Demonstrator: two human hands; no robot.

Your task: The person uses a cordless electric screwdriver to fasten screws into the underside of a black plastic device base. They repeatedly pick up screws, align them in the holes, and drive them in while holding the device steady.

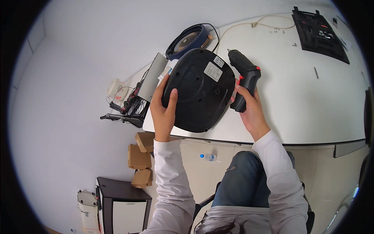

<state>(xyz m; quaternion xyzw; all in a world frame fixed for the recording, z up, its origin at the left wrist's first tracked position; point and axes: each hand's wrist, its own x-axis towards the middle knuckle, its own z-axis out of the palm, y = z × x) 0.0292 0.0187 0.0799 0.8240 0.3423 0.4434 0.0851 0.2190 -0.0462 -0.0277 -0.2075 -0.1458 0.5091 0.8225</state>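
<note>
White counter [288, 105] seen taking up the upper right, bowed by the lens; black housing [194, 103], rounded and flat-faced, held up over its left end, tilted, face with recessed holes and two white labels [213, 71] turned to the camera; dark cabinet [120, 185] with a pale front placed at lower left, beyond the counter; open black tool case [319, 35] laid near the counter's far right corner, small parts carried in it; dark blue round unit [203, 43] set just behind the housing, disc seen in its middle.

Black-and-red driver [249, 74] held just right of the housing, nose aimed up and left; its handle wrapped by the right hand [251, 111], thumb laid across it, fingers partly hidden; contact between those fingertips and the housing cannot be told; housing pinched at its left edge by the left hand [163, 111], thumb pressed on the labelled face, fingers along the rim and partly hidden.

Brown cardboard boxes [139, 156] stacked by the wall; clear bottle with blue cap [209, 157] left lying on the floor; slim metal bit [316, 73] laid alone on the counter, below the case; tiny screws [277, 30] scattered left of the case, too small to detail.
</note>
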